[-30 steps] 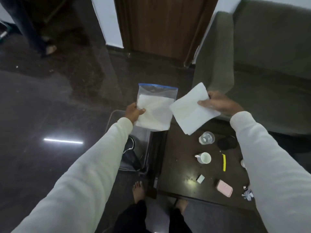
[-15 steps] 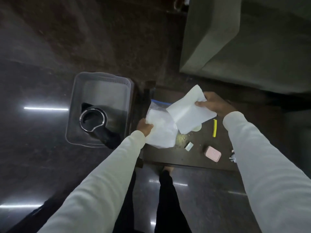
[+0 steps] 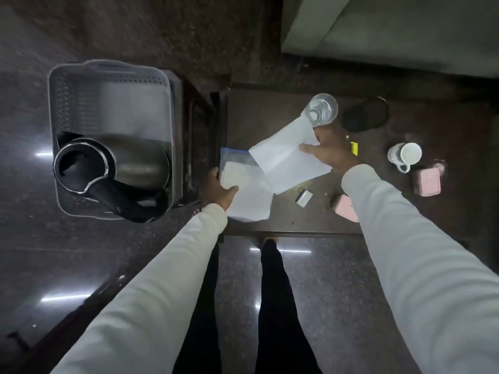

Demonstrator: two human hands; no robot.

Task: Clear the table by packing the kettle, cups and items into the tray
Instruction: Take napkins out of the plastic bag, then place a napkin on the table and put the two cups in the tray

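My left hand (image 3: 218, 187) grips a clear zip bag (image 3: 244, 188) with white contents, low over the left part of the dark table (image 3: 280, 214). My right hand (image 3: 329, 151) holds a white folded paper (image 3: 286, 159) that overlaps the bag's right side. A grey perforated tray (image 3: 81, 98) stands on the floor to the left, with a steel kettle (image 3: 108, 168) lying in its near half. On the table stand a clear glass (image 3: 322, 109) and a white cup (image 3: 405, 155).
Also on the table are a black round lid (image 3: 364, 114), a yellow stick (image 3: 354, 147), two pink boxes (image 3: 426, 182) (image 3: 344, 207) and a small silver sachet (image 3: 304, 197). A grey sofa (image 3: 391, 28) stands behind the table. My legs are at the table's near edge.
The view has tipped downward from the door to the table and tray. Both hands have come down with the bag and the paper, from chest height to just above the table.
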